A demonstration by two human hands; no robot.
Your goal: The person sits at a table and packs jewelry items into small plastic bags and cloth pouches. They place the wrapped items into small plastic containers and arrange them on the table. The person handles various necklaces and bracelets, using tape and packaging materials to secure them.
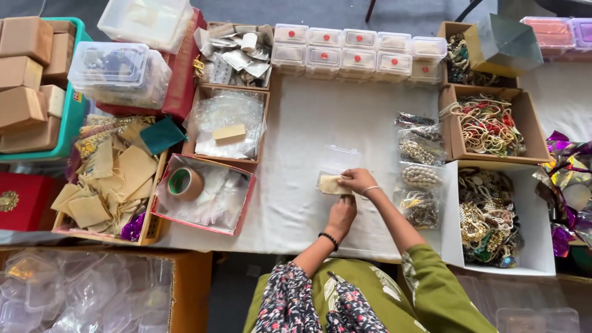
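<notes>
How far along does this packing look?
Done: lidded clear boxes stand in rows at the back. In hand: the right hand presses a beige pouch into an open clear box, the left hand beside it. Left: bagged jewellery and empty boxes wait.

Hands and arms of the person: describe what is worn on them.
The left hand has a black beaded band at the wrist, below a dark floral sleeve. The right hand has a thin silvery bangle, with an olive-green sleeve.
</notes>
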